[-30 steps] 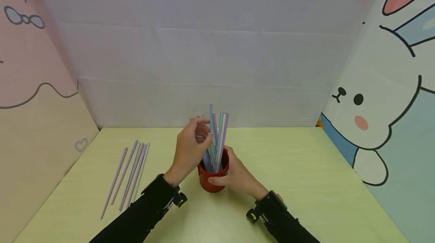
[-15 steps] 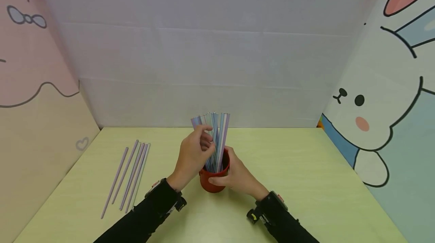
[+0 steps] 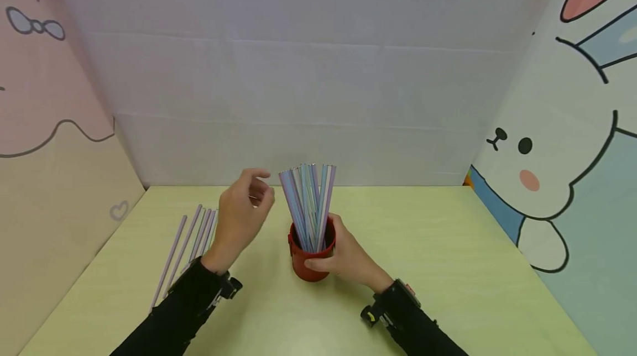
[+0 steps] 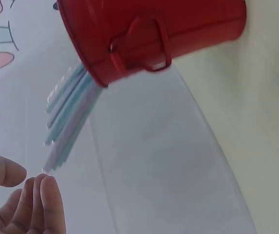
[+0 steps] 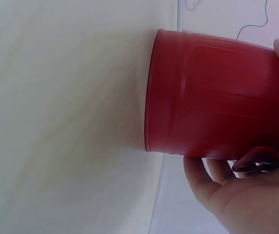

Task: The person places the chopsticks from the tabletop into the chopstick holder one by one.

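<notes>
A red bucket [image 3: 306, 267] with small side handles stands on the table, as the right wrist view [image 5: 217, 97] also shows. Several pale blue, lilac and whitish straws [image 3: 301, 201] stick up out of it, leaning slightly apart. My right hand [image 3: 348, 254] grips the bucket from its right side, thumb across the front and fingers behind. To the left of the straws my left hand [image 3: 244, 207] is raised with nothing in it, its fingers loosely bent. In the left wrist view its fingertips [image 4: 51, 190] appear just beyond the straw ends [image 4: 56, 151].
More lilac and whitish straws [image 3: 175, 251] lie roughly side by side on the left of the pale yellow table [image 3: 448, 267], partly covered by my left forearm. A white back wall [image 3: 318, 85] and cartoon-printed side panels [image 3: 562, 190] surround the table.
My left hand has come away from the straws in the bucket and moved left. The blue straw that stood taller now sits level with the rest. My right hand keeps its grip.
</notes>
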Available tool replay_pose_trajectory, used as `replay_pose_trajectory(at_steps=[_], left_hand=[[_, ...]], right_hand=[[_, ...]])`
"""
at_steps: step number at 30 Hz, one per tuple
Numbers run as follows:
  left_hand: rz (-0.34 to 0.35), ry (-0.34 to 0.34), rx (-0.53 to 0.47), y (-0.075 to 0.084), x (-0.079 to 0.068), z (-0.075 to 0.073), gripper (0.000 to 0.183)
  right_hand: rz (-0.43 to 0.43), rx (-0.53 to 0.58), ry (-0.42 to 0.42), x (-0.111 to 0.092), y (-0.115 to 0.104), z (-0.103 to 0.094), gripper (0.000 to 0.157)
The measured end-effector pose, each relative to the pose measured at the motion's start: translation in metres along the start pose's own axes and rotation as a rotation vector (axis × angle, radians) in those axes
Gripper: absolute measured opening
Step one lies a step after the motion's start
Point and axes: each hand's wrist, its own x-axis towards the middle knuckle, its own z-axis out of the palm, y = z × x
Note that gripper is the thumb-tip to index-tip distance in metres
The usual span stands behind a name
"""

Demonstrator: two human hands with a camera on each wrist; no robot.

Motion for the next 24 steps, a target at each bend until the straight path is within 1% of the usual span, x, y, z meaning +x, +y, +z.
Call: replay_pose_trajectory(at_steps=[2,4,7,10,12,16,20,24], left_hand=[[-0.043,-0.013,0.033,-0.012,0.002,-0.014,0.028],[-0.093,-0.075,0.082,-0.027,0.0,-0.027,0.031],[-0.172,-0.222,0.145,-0.049,-0.006,-0.042,0.041],[-0.24,-0.371,0.193,-0.068,-0.018,-0.051,0.051],[-0.276,-0.441,0.212,-0.079,-0.026,-0.053,0.056],[-0.314,-0.535,0.241,-0.097,-0.04,-0.052,0.061],[-0.358,-0.598,0.259,-0.106,-0.05,-0.047,0.06],[-0.389,-0.623,0.297,-0.11,-0.057,-0.044,0.059]], right_hand=[[0.001,-0.004,-0.001,0.0,0.0,0.0,0.089],[0.002,-0.011,0.0,0.0,0.0,0.0,0.089],[-0.003,-0.021,0.0,0.001,0.001,0.0,0.089],[-0.006,-0.025,0.001,0.001,0.002,0.0,0.088],[-0.006,-0.028,0.002,0.0,0.002,0.0,0.088],[0.0,-0.03,0.005,0.0,0.002,0.0,0.089],[0.004,-0.029,0.006,0.0,0.002,0.0,0.089],[0.007,-0.028,0.006,0.001,0.001,0.0,0.089]])
